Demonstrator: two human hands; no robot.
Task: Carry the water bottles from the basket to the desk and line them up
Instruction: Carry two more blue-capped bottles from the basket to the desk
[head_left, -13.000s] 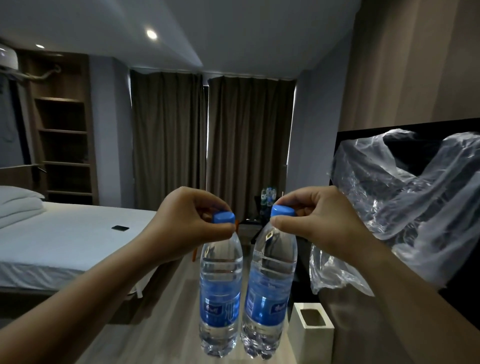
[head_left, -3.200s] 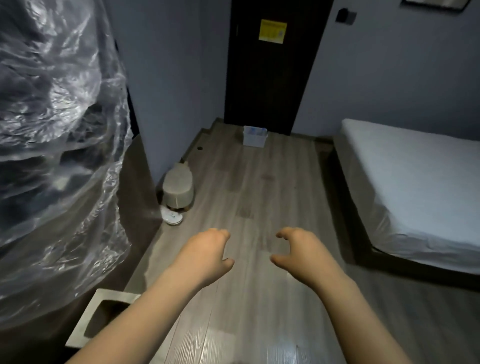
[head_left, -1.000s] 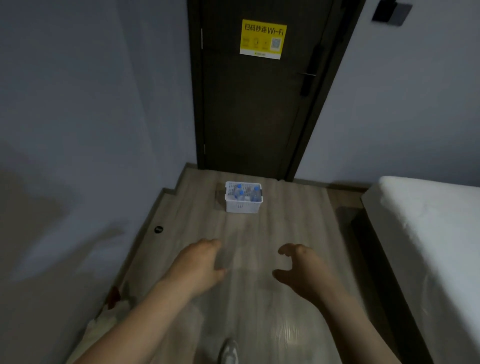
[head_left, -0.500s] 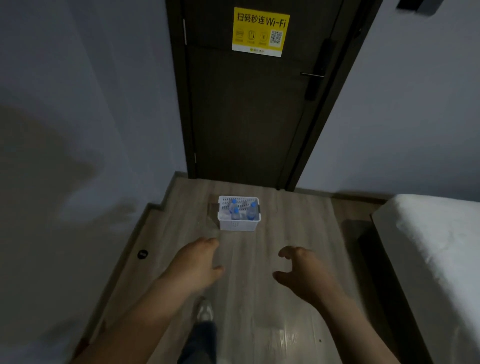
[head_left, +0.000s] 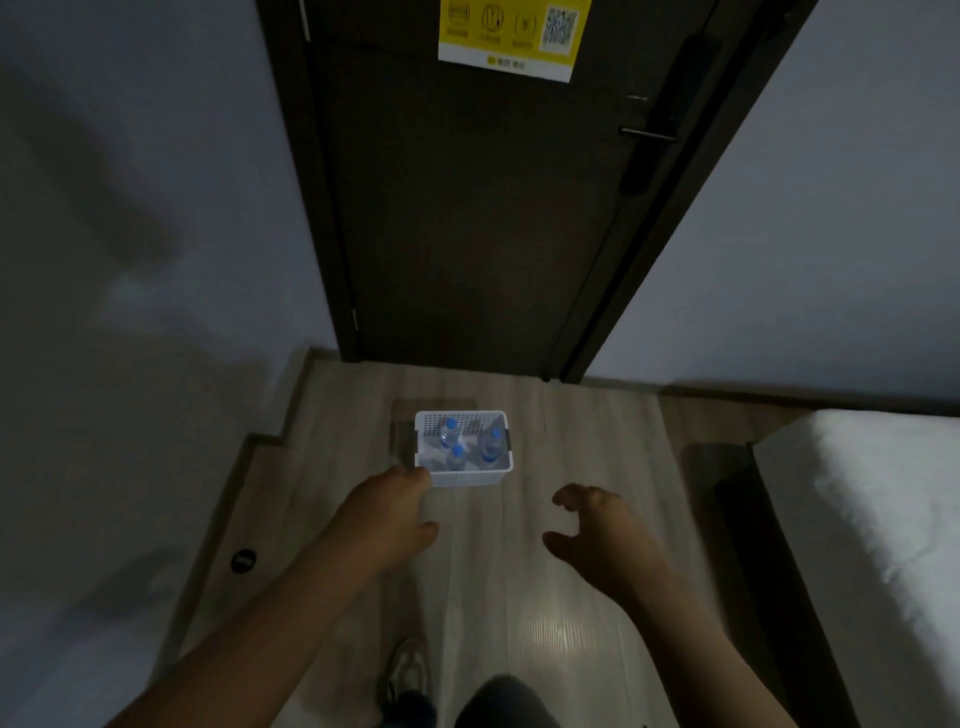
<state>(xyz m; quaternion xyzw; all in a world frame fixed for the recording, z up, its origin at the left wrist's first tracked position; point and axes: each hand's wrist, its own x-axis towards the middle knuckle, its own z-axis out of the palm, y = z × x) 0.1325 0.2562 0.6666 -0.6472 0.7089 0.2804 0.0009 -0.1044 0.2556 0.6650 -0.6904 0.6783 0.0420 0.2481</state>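
- Head view: a white plastic basket sits on the floor. It is rectangular, and its walls are pierced with a fine grid of small holes.
- Inside the basket stand three clear water bottles, upright, with round blue caps. Two are toward the far wall and one is nearer the front wall.
- The floor is pale wood-grain plank, smooth enough to carry a bright glare patch on the near side of the basket.
- Just beyond the basket rises a dark, flat door in a dark frame. It carries a slim metal bar handle and, high up, a glossy yellow sticker with a square code.
- The left hand reaches out on the near side of the basket. Its grip is loose and holds nothing, the fingers gently curved. The fingertips overlap the basket's near left corner in the picture; whether they touch it cannot be told.
- The right hand hangs near and to the right of the basket, apart from it. Its grip is spread, with bent fingers and the thumb held wide, and it holds nothing.
- Right of the basket, well apart, lies a bed with a soft white cover over a dark base.
- Left of the basket stands a smooth grey wall, with a small round black disc on the floor at its foot.
- Nearest the camera, a blurred shoe rests on the planks.
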